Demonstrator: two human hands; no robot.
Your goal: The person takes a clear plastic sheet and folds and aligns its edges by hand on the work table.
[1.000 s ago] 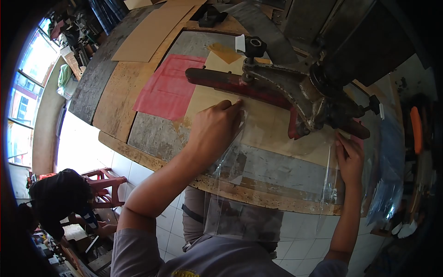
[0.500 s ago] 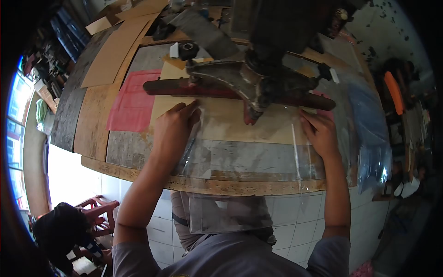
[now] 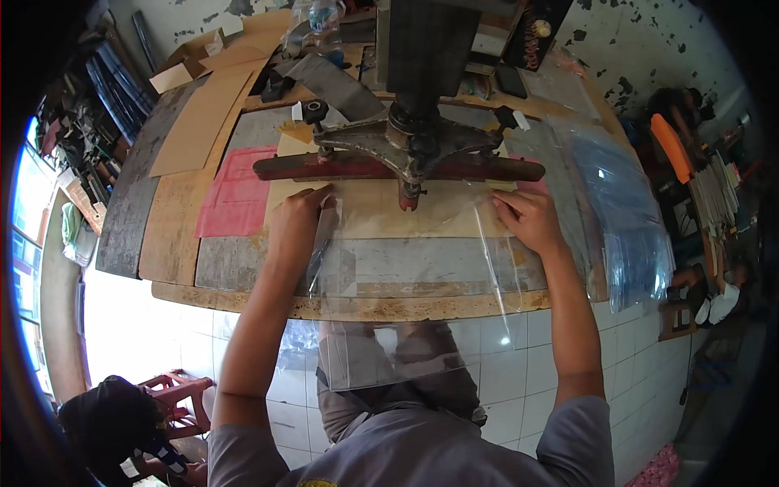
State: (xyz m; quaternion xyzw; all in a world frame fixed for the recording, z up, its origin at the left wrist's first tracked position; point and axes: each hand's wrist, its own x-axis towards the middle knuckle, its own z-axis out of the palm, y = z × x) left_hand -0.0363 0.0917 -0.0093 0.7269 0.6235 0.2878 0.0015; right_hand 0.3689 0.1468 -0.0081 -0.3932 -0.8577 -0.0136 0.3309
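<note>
My left hand (image 3: 299,217) is closed, pinching one far corner of a clear plastic sheet (image 3: 398,365), just in front of the press bar. At the opposite far corner, the bent fingers of my right hand (image 3: 529,219) grip the same sheet. The sheet stretches toward me and hangs over the table's front edge above my lap. A long dark-red press bar (image 3: 357,168) on a metal bracket (image 3: 418,138) stands right beyond my fingertips. Whether the sheet's far edge reaches beneath the bar, I cannot tell. Yellowish paper (image 3: 284,195) lies under the sheet, beside a pink sheet (image 3: 231,199).
At the right of the table (image 3: 235,300) a pile of clear plastic sheets (image 3: 625,219) hangs over the edge. Cardboard (image 3: 203,122) lies at the left. A bottle (image 3: 324,24) stands behind the press. Another person (image 3: 114,418) is low at left beside a red stool (image 3: 182,398).
The camera view has levelled and drawn back, showing more of the table's far side. Both hands keep hold of the plastic sheet near the bar.
</note>
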